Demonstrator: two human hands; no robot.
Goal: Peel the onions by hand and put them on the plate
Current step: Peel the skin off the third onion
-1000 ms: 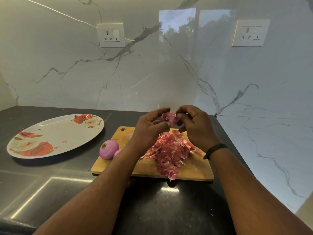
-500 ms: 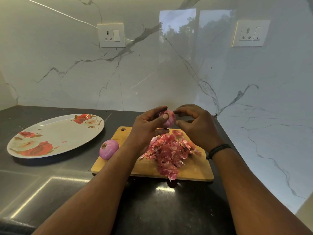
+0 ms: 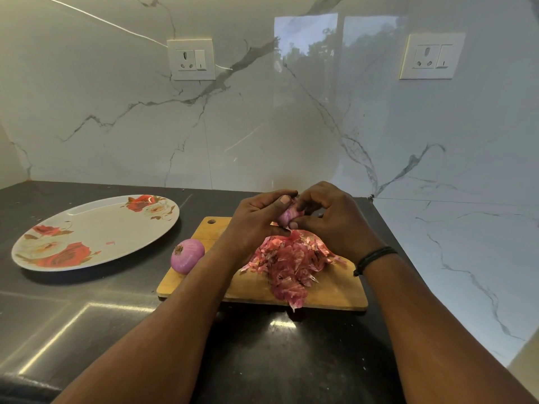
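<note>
the onion in hand (image 3: 287, 214) sits raised over the far part of the cutting board (image 3: 335, 290), held between both hands. over the last second it has been turned: earlier a rounder, redder face showed between the fingers, half a second ago the right hand had backed slightly off it, and now that hand has closed in again on its right and lower side. that reads as another strip of skin being worked loose, so peeling of this one looks under way, not finished.

what shows of it is pale pink-lilac with faint lengthwise streaks; most of it is hidden by fingers, so how much dry skin remains cannot be told.

the left hand (image 3: 256, 223) has its grip curled round the onion's left side, thumb lying across the top. the right hand (image 3: 329, 220) has its fingertips bunched and pinching at the onion or a flap of its skin; which of the two is not clear.

below them a heap of red-pink peels (image 3: 288, 263) covers the middle of the board. a second onion (image 3: 187, 256), smooth and purple, rests at the board's left edge. the floral plate (image 3: 87, 228) lies well apart to the left on the dark bench (image 3: 73, 316), with no onion on it, only a small pink fleck, so placing has not yet begun.
</note>
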